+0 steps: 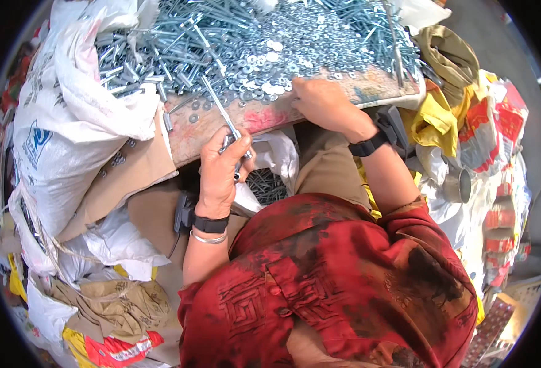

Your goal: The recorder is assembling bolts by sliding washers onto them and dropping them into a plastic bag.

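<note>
My left hand (222,162) is closed around a long, thin metal bolt (216,101), which slants up and to the left out of the fist. Other short metal pieces (238,168) show between its fingers. My right hand (327,105) rests at the near edge of the heap, its fingers bent together beside loose flat washers (269,89). Whatever its fingertips hold is hidden. Beyond both hands, small washers and nuts (307,40) lie heaped on a stained board (264,116), with long bolts (181,37) piled at the back left.
A white woven sack (55,135) and a cardboard sheet (123,184) flank the board on the left. Below its edge, more dark bolts (267,186) sit in a white bag. On the right are yellow cloth (436,119), plastic sacks and a metal cup (457,185).
</note>
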The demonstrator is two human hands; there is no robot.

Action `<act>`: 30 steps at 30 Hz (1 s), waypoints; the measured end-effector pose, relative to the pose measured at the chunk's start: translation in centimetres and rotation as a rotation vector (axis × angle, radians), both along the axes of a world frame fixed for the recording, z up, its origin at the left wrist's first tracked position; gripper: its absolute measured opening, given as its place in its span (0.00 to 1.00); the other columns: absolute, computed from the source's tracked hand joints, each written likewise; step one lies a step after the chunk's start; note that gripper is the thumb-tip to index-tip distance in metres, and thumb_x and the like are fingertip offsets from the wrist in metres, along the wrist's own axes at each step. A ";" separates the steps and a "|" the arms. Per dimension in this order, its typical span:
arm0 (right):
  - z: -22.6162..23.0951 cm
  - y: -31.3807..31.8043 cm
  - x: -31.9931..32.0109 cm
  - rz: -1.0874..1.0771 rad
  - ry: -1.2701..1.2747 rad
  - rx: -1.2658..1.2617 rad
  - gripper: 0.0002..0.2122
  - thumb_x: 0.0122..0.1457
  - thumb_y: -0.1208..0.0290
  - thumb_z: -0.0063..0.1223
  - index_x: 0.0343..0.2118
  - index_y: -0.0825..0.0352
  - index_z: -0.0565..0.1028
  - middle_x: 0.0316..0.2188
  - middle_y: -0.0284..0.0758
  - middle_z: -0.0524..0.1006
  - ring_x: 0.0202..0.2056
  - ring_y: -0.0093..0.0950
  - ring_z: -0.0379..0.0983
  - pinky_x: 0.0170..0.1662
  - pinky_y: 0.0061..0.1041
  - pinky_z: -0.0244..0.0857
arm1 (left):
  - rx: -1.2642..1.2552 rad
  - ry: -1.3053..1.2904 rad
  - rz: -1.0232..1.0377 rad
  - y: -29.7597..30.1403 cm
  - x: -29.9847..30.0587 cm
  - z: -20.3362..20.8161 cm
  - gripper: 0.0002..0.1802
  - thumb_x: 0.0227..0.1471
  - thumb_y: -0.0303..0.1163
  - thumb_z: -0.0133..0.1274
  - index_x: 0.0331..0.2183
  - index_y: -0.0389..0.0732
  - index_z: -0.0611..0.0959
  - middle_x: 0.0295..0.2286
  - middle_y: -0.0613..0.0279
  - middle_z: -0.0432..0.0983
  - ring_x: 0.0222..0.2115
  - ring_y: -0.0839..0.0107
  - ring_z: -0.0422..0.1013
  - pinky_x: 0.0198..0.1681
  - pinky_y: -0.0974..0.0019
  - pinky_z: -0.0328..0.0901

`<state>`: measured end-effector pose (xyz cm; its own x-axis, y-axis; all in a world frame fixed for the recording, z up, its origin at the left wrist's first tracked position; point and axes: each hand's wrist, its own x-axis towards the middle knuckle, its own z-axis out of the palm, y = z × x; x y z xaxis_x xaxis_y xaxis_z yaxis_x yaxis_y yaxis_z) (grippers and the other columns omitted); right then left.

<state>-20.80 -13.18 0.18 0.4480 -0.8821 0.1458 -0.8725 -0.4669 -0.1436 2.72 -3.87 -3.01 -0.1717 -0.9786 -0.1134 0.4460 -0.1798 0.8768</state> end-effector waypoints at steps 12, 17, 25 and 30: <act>4.4 4.1 -1.7 0.163 -1.086 0.644 0.08 0.64 0.71 0.51 0.39 0.73 0.76 0.20 0.28 0.74 0.21 0.14 0.71 0.24 0.14 0.67 | -0.646 -1.204 -0.020 1.4 -1.6 0.7 0.10 0.48 0.31 0.59 0.33 0.40 0.78 0.23 0.48 0.76 0.27 0.45 0.73 0.29 0.49 0.65; 4.0 4.5 -3.0 0.197 -1.082 0.729 0.10 0.65 0.71 0.51 0.42 0.73 0.76 0.18 0.30 0.74 0.19 0.17 0.70 0.23 0.16 0.66 | -0.723 -1.206 -0.031 1.4 -2.0 0.9 0.10 0.48 0.30 0.59 0.34 0.39 0.79 0.25 0.46 0.75 0.26 0.46 0.73 0.29 0.53 0.65; 1.3 3.8 -4.3 0.301 -1.324 1.238 0.18 0.61 0.60 0.56 0.44 0.73 0.76 0.23 0.33 0.76 0.21 0.21 0.72 0.22 0.18 0.66 | -0.823 -1.062 -0.061 0.8 -2.6 -0.7 0.08 0.47 0.26 0.59 0.32 0.41 0.79 0.22 0.51 0.73 0.23 0.52 0.72 0.26 0.55 0.64; -0.1 -2.9 -6.6 -0.258 -0.789 0.102 0.15 0.59 0.63 0.57 0.41 0.70 0.77 0.21 0.32 0.75 0.23 0.27 0.74 0.26 0.28 0.67 | -0.234 -0.525 -0.172 0.3 -2.4 -0.9 0.05 0.54 0.28 0.59 0.32 0.37 0.81 0.19 0.74 0.69 0.19 0.85 0.65 0.21 0.74 0.58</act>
